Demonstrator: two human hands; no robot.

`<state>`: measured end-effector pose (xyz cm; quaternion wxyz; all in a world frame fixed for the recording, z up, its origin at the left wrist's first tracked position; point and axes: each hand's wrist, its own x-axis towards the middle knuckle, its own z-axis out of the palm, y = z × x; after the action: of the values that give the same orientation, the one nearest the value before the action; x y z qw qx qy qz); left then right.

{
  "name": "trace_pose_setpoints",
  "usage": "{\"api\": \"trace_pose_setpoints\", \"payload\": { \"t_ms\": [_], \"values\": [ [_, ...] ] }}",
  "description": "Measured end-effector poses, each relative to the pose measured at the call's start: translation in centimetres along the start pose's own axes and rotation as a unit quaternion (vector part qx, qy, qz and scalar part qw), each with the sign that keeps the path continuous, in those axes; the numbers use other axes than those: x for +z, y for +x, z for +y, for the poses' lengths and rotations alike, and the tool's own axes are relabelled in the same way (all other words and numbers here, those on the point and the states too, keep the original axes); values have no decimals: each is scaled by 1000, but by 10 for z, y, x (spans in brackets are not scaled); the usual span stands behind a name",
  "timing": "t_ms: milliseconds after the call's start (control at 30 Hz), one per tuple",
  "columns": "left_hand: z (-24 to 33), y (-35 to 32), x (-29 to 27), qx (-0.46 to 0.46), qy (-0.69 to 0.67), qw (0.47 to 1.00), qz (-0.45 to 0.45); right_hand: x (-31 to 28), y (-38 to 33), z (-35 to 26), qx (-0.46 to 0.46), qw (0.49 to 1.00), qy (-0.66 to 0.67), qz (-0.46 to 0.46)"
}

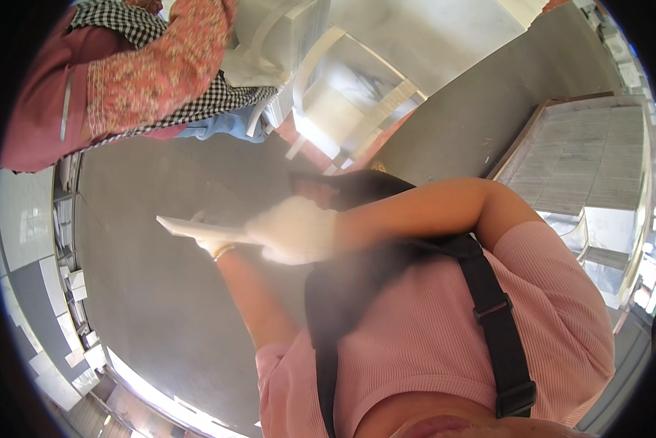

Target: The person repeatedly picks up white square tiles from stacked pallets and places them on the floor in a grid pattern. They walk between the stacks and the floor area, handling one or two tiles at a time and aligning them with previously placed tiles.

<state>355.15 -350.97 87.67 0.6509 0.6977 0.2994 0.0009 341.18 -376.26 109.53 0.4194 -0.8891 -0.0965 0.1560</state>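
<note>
My right hand (295, 228), in a white glove, comes across my chest and closes around one end of a flat, pale slab (196, 228), a thin tile-like piece. My left hand (215, 247) sits just under that slab, near its middle, and the blur keeps me from telling whether its fingers curl round the piece or only prop it from below. Held this way, one hand pinching and one bearing, the slab stays level and points away from me over the grey floor (153, 292). Beyond the slab's far tip stands another person (145, 80) in a patterned pink sleeve and checked cloth, well apart from it. To the right of the slab, past my elbow, a wooden tray of grey tiles (584, 157) lies on the floor
</note>
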Motion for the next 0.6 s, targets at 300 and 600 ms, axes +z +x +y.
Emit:
{"api": "trace_pose_setpoints", "payload": {
  "t_ms": [300,600],
  "values": [
    [4,-29,-44,-24,237,964,-122,43,-28,45,87,969,145,-179],
    [-136,-84,-32,-163,183,950,-191,35,-11,101,-77,955,-38,-284]
  ]
}}
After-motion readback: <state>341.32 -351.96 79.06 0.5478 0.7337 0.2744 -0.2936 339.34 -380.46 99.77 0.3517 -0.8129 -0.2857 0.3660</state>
